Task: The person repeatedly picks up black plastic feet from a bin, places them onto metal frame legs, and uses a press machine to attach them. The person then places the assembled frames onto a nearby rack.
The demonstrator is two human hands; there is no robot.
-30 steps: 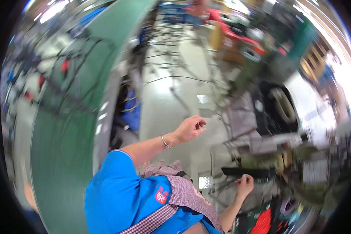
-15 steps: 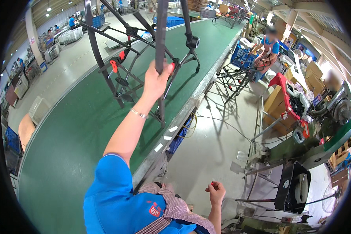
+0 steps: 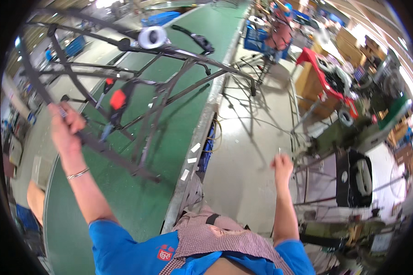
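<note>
My left hand (image 3: 67, 133) is closed round a dark tube of a black folding tube frame (image 3: 119, 158), which looks like a stroller frame. It is tilted over the green conveyor belt (image 3: 133, 215); whether any part of it touches the belt I cannot tell. A red clip (image 3: 118, 99) and a white ring (image 3: 152, 37) show on the frame. Out to the right, away from the frame, my right hand (image 3: 282, 167) is raised over the aisle with its fingers closed. Blur hides what it may hold.
White labels (image 3: 191, 160) lie along the belt's metal edge. Another dark frame (image 3: 257, 68) stands in the aisle near a co-worker (image 3: 280, 32) and a blue crate (image 3: 256, 39). At right are a red-topped stand (image 3: 323, 80) with parts and a black box-shaped part (image 3: 346, 181).
My left hand has swung left with the frame, which has turned from upright to tilted. My right hand has risen to the right; the small red thing at its fingertips no longer shows clearly.
</note>
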